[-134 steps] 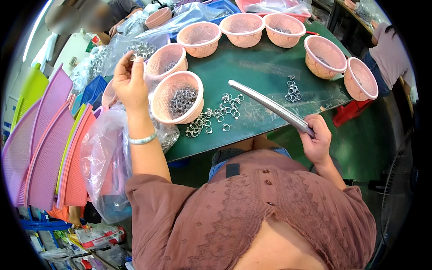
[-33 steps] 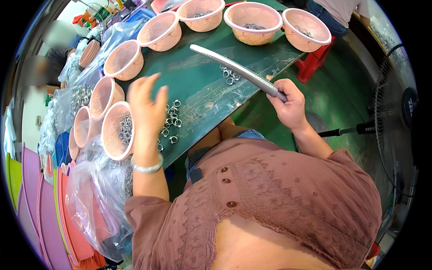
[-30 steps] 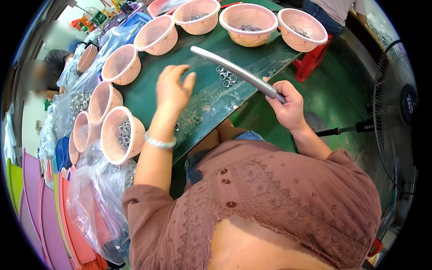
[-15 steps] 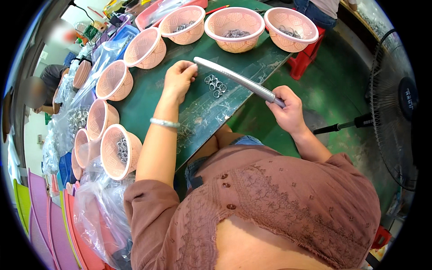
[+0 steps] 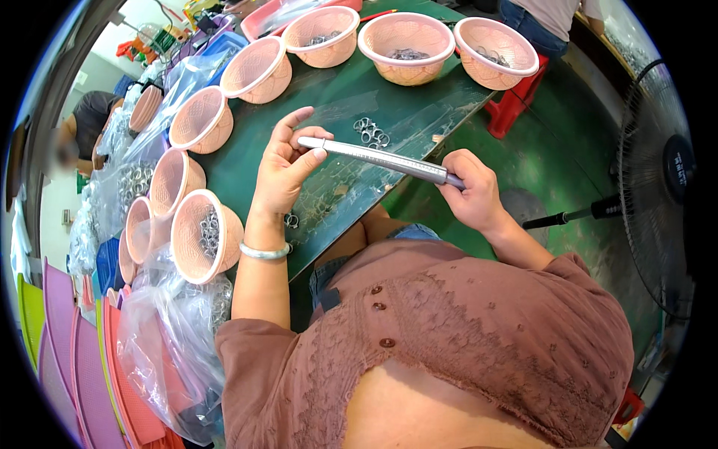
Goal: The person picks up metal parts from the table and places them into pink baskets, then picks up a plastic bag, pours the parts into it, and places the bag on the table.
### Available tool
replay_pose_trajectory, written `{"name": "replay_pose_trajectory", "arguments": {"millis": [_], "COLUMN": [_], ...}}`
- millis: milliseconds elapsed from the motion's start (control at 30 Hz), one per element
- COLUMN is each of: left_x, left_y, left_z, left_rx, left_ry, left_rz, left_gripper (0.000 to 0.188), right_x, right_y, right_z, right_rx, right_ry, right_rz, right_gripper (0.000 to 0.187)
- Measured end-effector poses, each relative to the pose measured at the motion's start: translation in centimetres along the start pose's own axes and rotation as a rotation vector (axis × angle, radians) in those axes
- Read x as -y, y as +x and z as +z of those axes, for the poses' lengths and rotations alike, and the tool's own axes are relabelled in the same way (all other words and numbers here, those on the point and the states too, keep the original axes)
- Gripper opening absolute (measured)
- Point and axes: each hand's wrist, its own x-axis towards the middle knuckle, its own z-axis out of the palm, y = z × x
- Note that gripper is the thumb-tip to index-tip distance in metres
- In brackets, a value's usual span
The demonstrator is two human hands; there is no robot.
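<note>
A tapered metal ring mandrel (image 5: pixel 389 160) is held out over the table edge. My right hand (image 5: pixel 473 188) grips it by its dark handle end. At its narrow tip my left hand (image 5: pixel 283 166) has thumb and a finger closed around a thin ring (image 5: pixel 323 144) on the mandrel, with the index finger raised. Just beyond the mandrel a small pile of metal rings (image 5: pixel 370 133) lies on the green table (image 5: pixel 262 153). A couple more rings (image 5: pixel 292 220) rest beside my left wrist, partly hidden by it.
Pink bowls curve round the table's far and left sides; some, like the back bowl (image 5: pixel 407 69) and a near-left bowl (image 5: pixel 236 238), hold metal pieces. Plastic bags (image 5: pixel 161 329) and coloured baskets (image 5: pixel 63 329) crowd the left. At right stand a fan (image 5: pixel 658 165) and a red stool (image 5: pixel 516 97).
My left hand has come nearer and turned, its fingers now around the mandrel's tip. The mandrel's tip has dropped toward me, and a ring shows on it. The view has shifted slightly.
</note>
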Motion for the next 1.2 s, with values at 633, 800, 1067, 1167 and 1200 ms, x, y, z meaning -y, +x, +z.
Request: {"name": "replay_pose_trajectory", "arguments": {"millis": [633,800,1067,1167,1200], "left_x": [-1.8,-2.4,-2.5,-2.3,-2.2], "left_y": [-6.7,-7.6,-8.9,-9.2,-9.5], "left_z": [-0.5,-0.5,-0.6,-1.7,-2.3], "left_rx": [-0.120,-0.140,-0.270,-0.433,-0.457], "left_ry": [-0.014,0.021,-0.012,-0.169,-0.126], "left_rz": [0.047,0.059,0.203,0.361,0.356], "left_gripper": [0.056,0.056,0.049,0.040,0.036], "right_x": [2.7,3.0,3.8,3.5,3.2], "right_y": [-0.3,-0.2,0.1,0.0,0.0], "right_z": [1.5,1.7,1.9,1.8,1.6], "right_rx": [0.031,0.042,0.106,0.153,0.155], "right_ry": [0.010,0.010,0.101,0.101,0.097], "right_rz": [-0.179,-0.195,-0.222,-0.199,-0.191], "right_gripper": [0.019,0.018,0.019,0.020,0.020]}}
